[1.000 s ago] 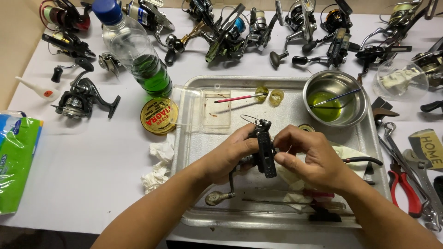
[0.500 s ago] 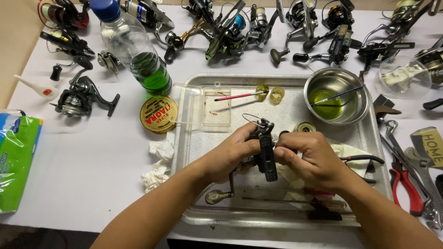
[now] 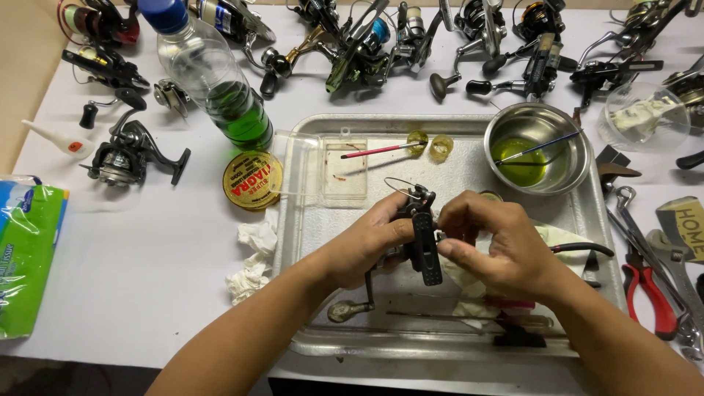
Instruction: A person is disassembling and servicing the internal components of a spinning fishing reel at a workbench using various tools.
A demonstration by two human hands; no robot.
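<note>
— While the reel (image 3: 419,235) is kept over the middle of the tray (image 3: 308,220), how are the hands set?

— Both forearms are brought in from the lower edge, angled toward each other. The left hand (image 3: 363,246) is curled around the reel's left side, its grip closed on the body, thumb laid against the dark foot. The right hand (image 3: 499,246) is cupped at the right side, its fingers bent inward and pinched on the reel near its top; what lies under the fingertips cannot be told.

— Is the reel resting on anything?

— It is held up off the tray floor, foot pointed toward the wearer, wire bail at the far end. The handle (image 3: 350,308) is seen hanging below the left wrist, its knob near the tray's front.

— What is found around it?

— A white cloth (image 3: 469,275) is lying under the right hand. A steel bowl (image 3: 539,147) of green liquid, a brush across it, is set at the far right corner of the tray. A bottle (image 3: 216,84) with green liquid and a round tin (image 3: 249,180) are placed on the counter (image 3: 147,257) just left of the tray, red pliers (image 3: 649,293) to the right.
</note>
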